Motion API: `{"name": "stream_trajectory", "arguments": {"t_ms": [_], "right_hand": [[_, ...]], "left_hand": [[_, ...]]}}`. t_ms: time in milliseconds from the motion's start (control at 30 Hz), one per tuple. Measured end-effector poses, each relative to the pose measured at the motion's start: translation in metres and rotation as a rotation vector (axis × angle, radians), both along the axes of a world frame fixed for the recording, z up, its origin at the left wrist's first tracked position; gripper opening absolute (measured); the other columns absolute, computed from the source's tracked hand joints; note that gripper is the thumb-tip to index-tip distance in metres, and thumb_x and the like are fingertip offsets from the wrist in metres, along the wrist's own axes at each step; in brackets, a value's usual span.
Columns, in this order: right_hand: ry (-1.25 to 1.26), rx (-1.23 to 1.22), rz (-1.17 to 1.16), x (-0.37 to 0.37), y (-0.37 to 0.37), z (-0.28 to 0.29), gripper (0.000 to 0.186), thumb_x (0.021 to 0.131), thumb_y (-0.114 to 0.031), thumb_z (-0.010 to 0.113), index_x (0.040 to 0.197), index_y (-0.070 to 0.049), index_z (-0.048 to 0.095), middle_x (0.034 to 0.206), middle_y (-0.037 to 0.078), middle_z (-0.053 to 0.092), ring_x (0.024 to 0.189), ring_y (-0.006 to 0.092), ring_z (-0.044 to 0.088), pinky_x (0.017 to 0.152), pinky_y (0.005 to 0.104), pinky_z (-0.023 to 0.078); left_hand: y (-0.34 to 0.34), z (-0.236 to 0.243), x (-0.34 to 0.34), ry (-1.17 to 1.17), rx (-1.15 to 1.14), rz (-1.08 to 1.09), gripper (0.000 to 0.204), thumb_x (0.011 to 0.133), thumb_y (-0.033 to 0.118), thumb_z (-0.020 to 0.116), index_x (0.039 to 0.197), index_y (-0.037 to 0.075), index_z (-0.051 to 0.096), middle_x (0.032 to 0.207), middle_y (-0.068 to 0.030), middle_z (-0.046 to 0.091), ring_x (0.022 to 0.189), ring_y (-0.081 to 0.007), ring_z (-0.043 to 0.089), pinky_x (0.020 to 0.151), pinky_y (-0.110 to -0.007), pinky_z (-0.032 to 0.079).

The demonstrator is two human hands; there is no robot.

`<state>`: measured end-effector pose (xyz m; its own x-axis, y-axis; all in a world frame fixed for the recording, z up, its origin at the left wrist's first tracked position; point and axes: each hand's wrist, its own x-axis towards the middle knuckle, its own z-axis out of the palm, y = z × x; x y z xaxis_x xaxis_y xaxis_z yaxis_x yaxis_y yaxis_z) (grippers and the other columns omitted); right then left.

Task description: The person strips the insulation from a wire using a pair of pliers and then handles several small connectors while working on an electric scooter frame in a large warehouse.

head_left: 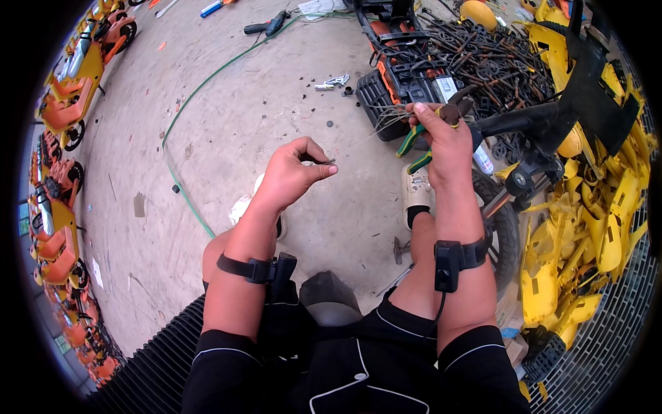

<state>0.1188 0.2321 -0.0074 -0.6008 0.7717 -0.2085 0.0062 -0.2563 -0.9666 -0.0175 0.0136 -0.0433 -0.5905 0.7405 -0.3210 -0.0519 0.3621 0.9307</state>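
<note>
Pliers and wires in right hand, small bit pinched in left

We see two bare hands out over a concrete floor. Our left hand has its grip closed, thumb against forefinger, on a small thin piece, too small for us to identify. Our right hand has its grip wrapped around green-handled pliers; we see the handles spread apart, pointing left, and the dark head by the thumb. That hand also pinches a bundle of thin wires, ends fanning left over a black case. The hands are apart, the left one lower and nearer the middle.

Around us: a green hose curving along the floor, a power drill at the far side, small metal parts near the case, a hammer by the right leg. We log dark rods heaped beyond the right hand, yellow panels piled at right, orange-and-yellow scooters lined up at left.
</note>
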Motion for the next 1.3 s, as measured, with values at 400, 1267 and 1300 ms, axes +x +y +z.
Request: {"name": "stream_trajectory", "arguments": {"t_ms": [400, 1267, 1300], "right_hand": [[0.023, -0.016, -0.033, 0.001, 0.005, 0.0, 0.014, 0.088, -0.012, 0.07, 0.093, 0.001, 0.069, 0.089, 0.007, 0.07, 0.08, 0.013, 0.06, 0.078, 0.0295, 0.046], [0.036, 0.009, -0.054, 0.005, 0.008, 0.003, 0.016, 0.089, -0.013, 0.07, 0.093, 0.002, 0.07, 0.085, 0.006, 0.067, 0.08, 0.0126, 0.058, 0.079, 0.029, 0.044], [0.036, 0.01, -0.053, 0.005, 0.008, 0.003, 0.015, 0.089, -0.013, 0.07, 0.093, 0.002, 0.07, 0.085, 0.006, 0.067, 0.08, 0.0126, 0.058, 0.079, 0.029, 0.044]], "left_hand": [[-0.009, 0.004, -0.003, -0.309, 0.049, -0.236, 0.021, 0.099, 0.019, 0.059, 0.102, 0.0, 0.066, 0.092, -0.0029, 0.065, 0.087, -0.0109, 0.057, 0.081, -0.029, 0.048], [-0.006, 0.003, -0.003, -0.236, -0.005, -0.243, 0.022, 0.098, 0.019, 0.061, 0.11, 0.002, 0.068, 0.094, -0.0034, 0.067, 0.084, -0.0129, 0.057, 0.082, -0.03, 0.049], [-0.006, 0.003, -0.003, -0.194, 0.001, -0.233, 0.021, 0.097, 0.018, 0.061, 0.108, 0.002, 0.069, 0.095, -0.0039, 0.067, 0.086, -0.0132, 0.058, 0.084, -0.031, 0.049]]}}
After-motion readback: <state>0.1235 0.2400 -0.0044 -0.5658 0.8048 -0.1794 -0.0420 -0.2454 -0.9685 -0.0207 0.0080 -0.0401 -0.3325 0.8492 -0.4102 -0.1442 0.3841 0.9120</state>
